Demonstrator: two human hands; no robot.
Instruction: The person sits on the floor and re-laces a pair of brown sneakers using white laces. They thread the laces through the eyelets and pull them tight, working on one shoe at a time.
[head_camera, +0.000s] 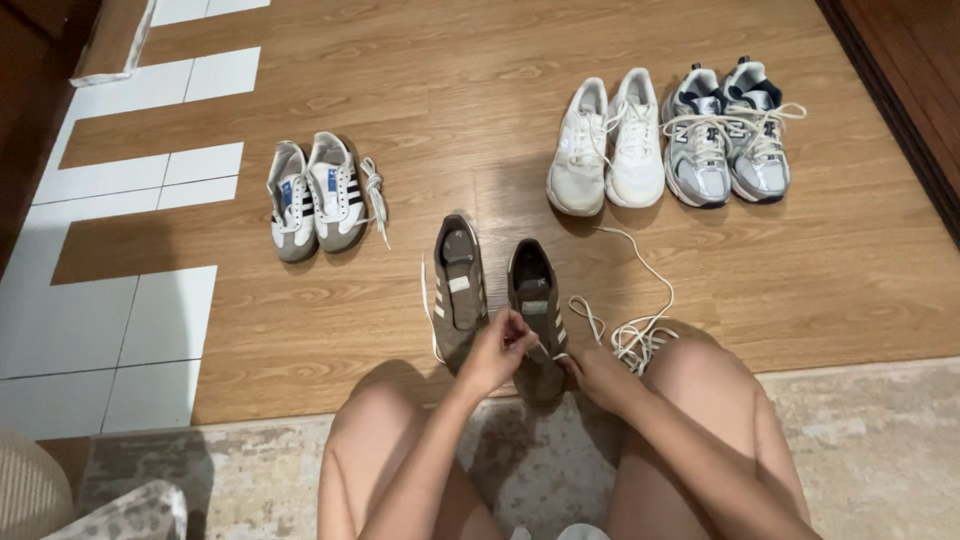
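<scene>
Warm even light, soft shadows, sharp

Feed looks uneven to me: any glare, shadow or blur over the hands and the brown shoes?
Head view: sharp overall, no motion blur; soft sheen on the wood floor near the white sneakers; left hand and right hand cast mild shadow on the brown shoe, laces readable.

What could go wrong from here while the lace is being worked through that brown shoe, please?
The loose white lace trails across the floor and coils by the right knee, so it might tangle or get pinned under the leg. The left hand pinches the lace at the right brown shoe while the right hand steadies it; a hard tug may slide the shoe.
</scene>
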